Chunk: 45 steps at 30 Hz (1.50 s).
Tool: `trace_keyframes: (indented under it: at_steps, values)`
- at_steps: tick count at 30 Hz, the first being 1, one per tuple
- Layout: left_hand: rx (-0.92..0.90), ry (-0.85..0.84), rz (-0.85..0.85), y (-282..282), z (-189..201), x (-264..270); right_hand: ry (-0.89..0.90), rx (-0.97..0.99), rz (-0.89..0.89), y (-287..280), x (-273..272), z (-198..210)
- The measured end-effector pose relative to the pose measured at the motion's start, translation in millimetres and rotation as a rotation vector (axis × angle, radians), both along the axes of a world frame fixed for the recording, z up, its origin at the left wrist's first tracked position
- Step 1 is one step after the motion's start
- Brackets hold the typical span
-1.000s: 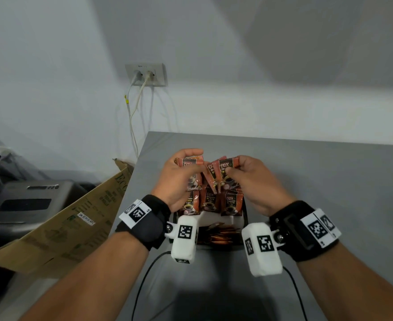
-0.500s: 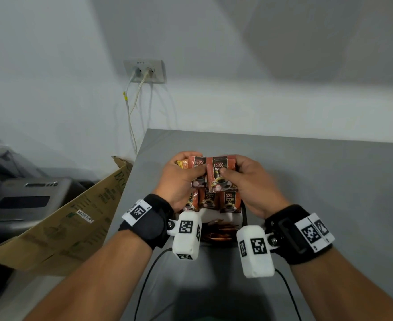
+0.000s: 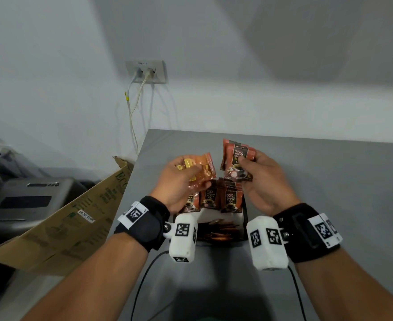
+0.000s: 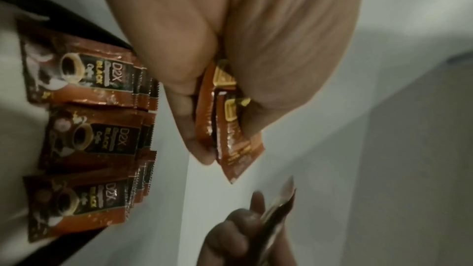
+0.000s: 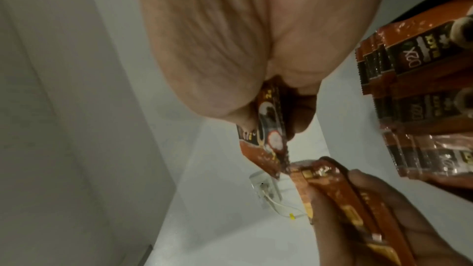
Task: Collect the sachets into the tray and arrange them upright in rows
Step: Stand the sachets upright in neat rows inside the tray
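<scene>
My left hand (image 3: 186, 179) grips a small bunch of orange sachets (image 3: 201, 170) showing their backs, thumb pressed across them; the left wrist view shows the same orange sachets (image 4: 230, 128) pinched between thumb and fingers. My right hand (image 3: 258, 174) holds a few brown coffee sachets (image 3: 236, 162) upright, fronts toward me. Both hands hover just above the black tray (image 3: 245, 225), apart from each other. Inside the tray, coffee sachets (image 3: 216, 198) stand upright in rows, and more sachets (image 3: 221, 230) lie in its near part.
The tray sits on a grey table (image 3: 329, 181) near its left edge. A cardboard box (image 3: 59, 223) leans beside the table on the left. A wall socket (image 3: 146, 71) with cables hangs behind. A black cable (image 3: 144, 279) crosses the table front.
The hands, which held the sachets together as one bunch over the tray, have split apart: the left took the orange ones leftward, the right lifted the brown ones up and right.
</scene>
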<state>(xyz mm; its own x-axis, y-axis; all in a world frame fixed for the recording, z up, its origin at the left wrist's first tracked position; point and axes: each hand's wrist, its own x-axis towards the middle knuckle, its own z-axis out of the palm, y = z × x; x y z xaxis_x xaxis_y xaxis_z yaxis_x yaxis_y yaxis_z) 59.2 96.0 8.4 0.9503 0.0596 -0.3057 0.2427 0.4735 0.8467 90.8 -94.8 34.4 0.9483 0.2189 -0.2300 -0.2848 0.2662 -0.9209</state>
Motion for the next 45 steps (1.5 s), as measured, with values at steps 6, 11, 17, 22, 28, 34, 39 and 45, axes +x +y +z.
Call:
trace_keyframes:
  at_steps: [6,11,17,22,28,34,39,45]
  values:
    - [0.639,-0.383,0.016,-10,-2,3,0.094,0.043,0.146,13,-1,-2]
    - [0.110,-0.155,-0.090,-2,4,-3,-0.021,0.072,0.172,2,3,4]
    - [-0.094,0.087,-0.210,-1,4,-4,-0.087,-0.025,0.274,-6,4,6]
    - [0.081,-0.011,0.074,1,2,2,0.017,0.185,0.050,-11,7,6]
    - [0.268,-0.118,0.032,-19,6,2,0.064,-0.091,0.092,21,-3,-2]
    - [0.038,0.007,0.020,2,1,-1,0.110,-0.008,-0.100,3,7,5]
    - [0.155,-0.078,0.106,4,2,1,0.134,0.104,-0.083,-6,3,3]
    - [0.047,-0.132,0.072,2,10,4,0.099,0.128,0.006,-1,-7,0]
